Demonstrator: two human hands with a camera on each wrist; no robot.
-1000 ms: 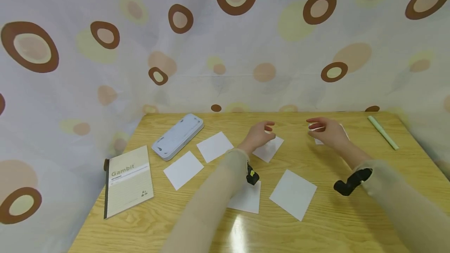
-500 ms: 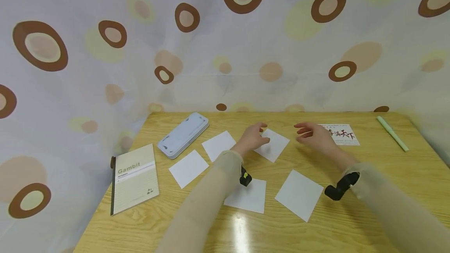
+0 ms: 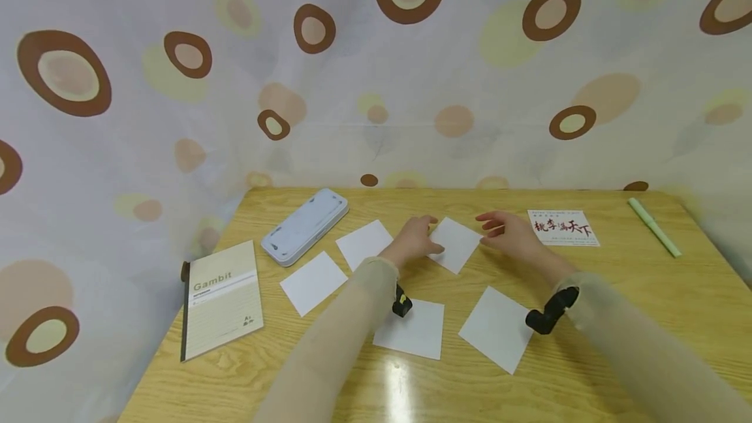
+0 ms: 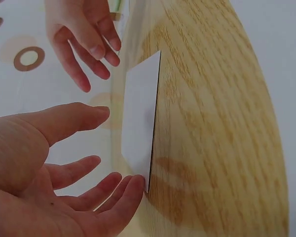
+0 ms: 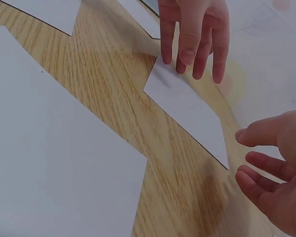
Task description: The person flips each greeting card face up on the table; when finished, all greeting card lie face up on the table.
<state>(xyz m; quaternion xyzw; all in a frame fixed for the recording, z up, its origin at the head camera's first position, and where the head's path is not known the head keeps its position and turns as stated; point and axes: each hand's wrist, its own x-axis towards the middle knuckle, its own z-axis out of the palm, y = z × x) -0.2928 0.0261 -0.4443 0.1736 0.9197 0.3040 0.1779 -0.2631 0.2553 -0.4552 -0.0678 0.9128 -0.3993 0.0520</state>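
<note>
A blank white card (image 3: pixel 456 245) lies flat on the wooden table between my two hands. My left hand (image 3: pixel 413 240) is at the card's left corner, thumb and fingers spread apart; in the left wrist view its lower fingertips (image 4: pixel 137 182) come close to the card's edge, and whether they touch is unclear. On the other side, my right hand (image 3: pixel 510 235) hovers by the right corner with loosely bent fingers and a small gap to the card (image 5: pixel 190 111) in the right wrist view. Neither hand grips anything. Right of my right hand lies a card with red characters (image 3: pixel 564 227).
Two white cards (image 3: pixel 313 282) (image 3: pixel 364 243) lie at left, below a pale blue pencil case (image 3: pixel 305 226). A notebook (image 3: pixel 223 302) is far left. Nearer me are two more cards (image 3: pixel 420 328) (image 3: pixel 498 330). A light green pen (image 3: pixel 653 227) lies far right. A patterned curtain (image 3: pixel 346 70) stands behind.
My right hand has moved left, off the card with red characters and up to the blank card. My left hand has come down slightly at that card's left side. The view has shifted a little.
</note>
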